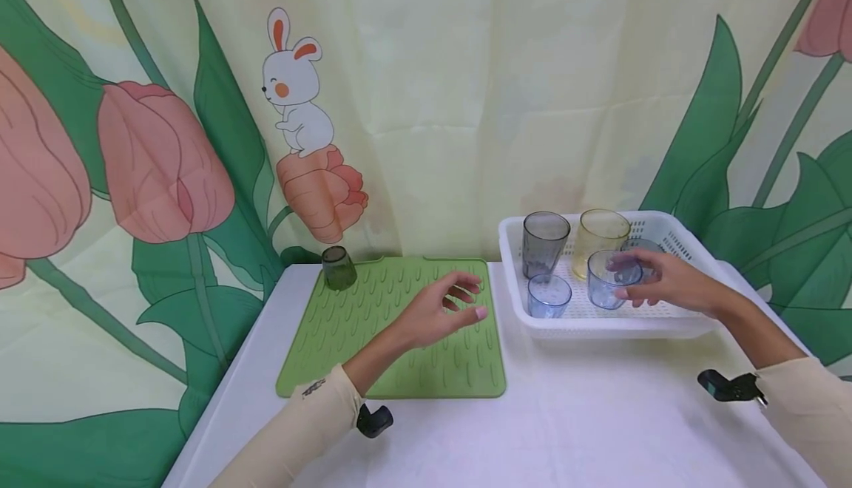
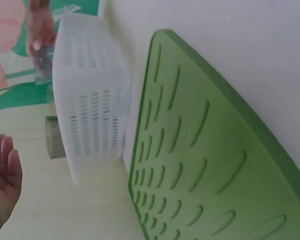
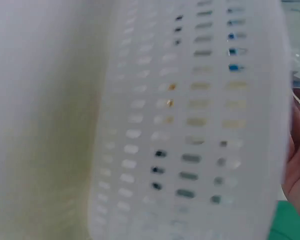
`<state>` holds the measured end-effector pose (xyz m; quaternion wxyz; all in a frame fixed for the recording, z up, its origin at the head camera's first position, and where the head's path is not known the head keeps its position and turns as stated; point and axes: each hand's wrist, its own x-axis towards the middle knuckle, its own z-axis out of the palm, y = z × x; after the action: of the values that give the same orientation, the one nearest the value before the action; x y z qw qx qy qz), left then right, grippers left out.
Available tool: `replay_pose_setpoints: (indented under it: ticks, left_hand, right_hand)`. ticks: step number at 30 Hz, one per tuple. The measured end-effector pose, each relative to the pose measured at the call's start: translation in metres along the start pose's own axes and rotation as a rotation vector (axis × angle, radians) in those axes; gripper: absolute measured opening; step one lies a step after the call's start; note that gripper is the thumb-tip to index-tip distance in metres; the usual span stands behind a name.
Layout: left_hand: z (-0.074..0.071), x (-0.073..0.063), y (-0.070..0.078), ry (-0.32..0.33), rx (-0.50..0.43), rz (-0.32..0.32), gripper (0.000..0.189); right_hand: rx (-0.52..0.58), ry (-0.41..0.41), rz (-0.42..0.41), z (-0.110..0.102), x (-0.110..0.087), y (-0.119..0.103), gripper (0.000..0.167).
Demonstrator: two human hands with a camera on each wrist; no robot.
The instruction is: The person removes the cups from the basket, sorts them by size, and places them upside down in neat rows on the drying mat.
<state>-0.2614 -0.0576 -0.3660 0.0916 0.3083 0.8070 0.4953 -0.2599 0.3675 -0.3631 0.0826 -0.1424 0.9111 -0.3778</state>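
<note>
Your R hand (image 1: pixel 671 281) pinches a blue glass (image 1: pixel 604 294) over the white basket (image 1: pixel 619 330); your L hand (image 1: pixel 435 314), fingers loosely bent, is empty, L of basket. Poss. risk: if that edge grip slips, it may drop & clink vs. the yellow glass (image 1: pixel 600 229) in basket.

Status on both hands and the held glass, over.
Right hand holds blue glass, over white basket. Left hand holding nothing, above green mat. Possible knock hazard: second blue glass nearby.
</note>
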Motion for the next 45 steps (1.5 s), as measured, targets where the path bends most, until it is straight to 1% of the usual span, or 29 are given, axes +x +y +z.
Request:
replay_pose_setpoints:
  ticks: [3, 9, 15, 20, 24, 32, 37, 42, 45]
  left_hand:
    - [0.001, -0.001, 0.003, 0.019, -0.006, 0.008, 0.050]
    - [0.005, -0.004, 0.010, 0.048, -0.048, 0.050, 0.059]
    - [0.011, -0.008, 0.024, 0.057, -0.035, 0.107, 0.064]
    - [0.015, -0.011, 0.035, 0.026, -0.005, 0.153, 0.070]
    - [0.016, -0.013, 0.039, -0.009, 0.030, 0.175, 0.075]
    - [0.016, -0.016, 0.040, -0.049, 0.119, 0.261, 0.084]
    - [0.017, -0.018, 0.041, -0.076, 0.159, 0.261, 0.083]
    - [0.019, -0.020, 0.042, -0.101, 0.167, 0.243, 0.080]
    - [0.020, -0.021, 0.043, -0.112, 0.180, 0.237, 0.080]
  right_hand:
    - [0.062, 0.032, -0.045, 0.002, -0.003, -0.017, 0.057]
    - [0.186, 0.040, -0.210, 0.013, -0.010, -0.054, 0.055]
    - [0.269, 0.031, -0.302, 0.039, -0.016, -0.082, 0.060]
    - [0.352, -0.011, -0.362, 0.062, -0.019, -0.098, 0.060]
    - [0.370, -0.045, -0.376, 0.078, -0.018, -0.106, 0.061]
    - [0.410, -0.113, -0.360, 0.098, -0.012, -0.112, 0.063]
    - [0.432, -0.144, -0.375, 0.106, -0.008, -0.111, 0.062]
    - [0.446, -0.156, -0.402, 0.111, -0.005, -0.109, 0.062]
    - [0.474, -0.169, -0.414, 0.114, -0.004, -0.107, 0.065]
